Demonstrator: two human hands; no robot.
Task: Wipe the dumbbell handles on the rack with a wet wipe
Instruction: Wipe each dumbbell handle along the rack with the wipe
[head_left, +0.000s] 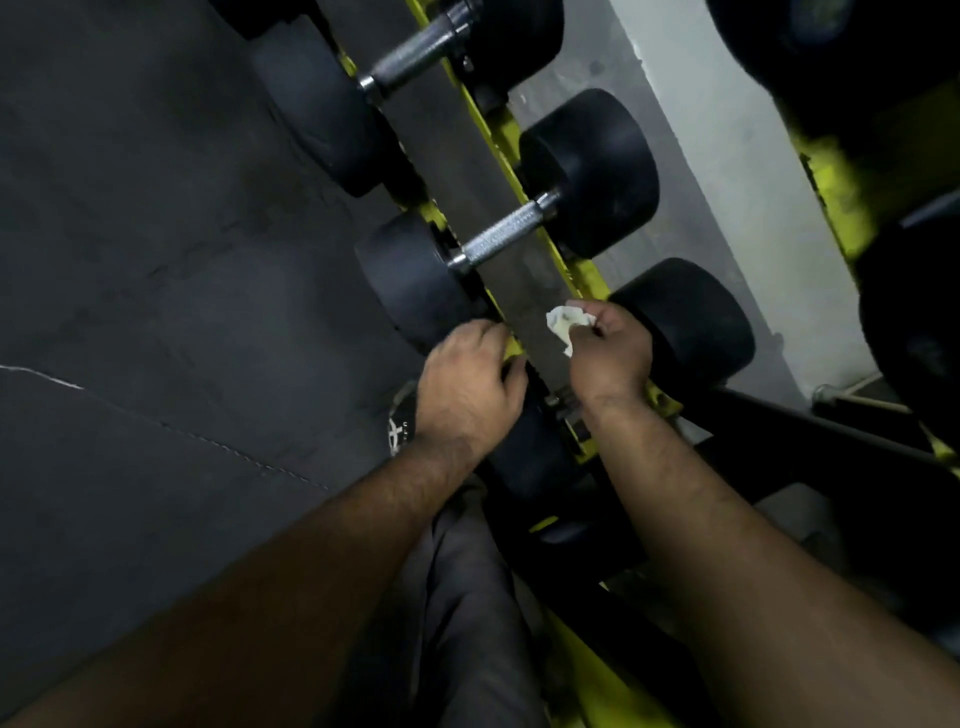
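The single head view looks steeply down, close over the yellow rack (524, 171) and dark floor (156, 260).

Crumpled wet wipe (566, 323) in right hand (613, 353); left hand (467, 387) on yellow rack (511, 349)
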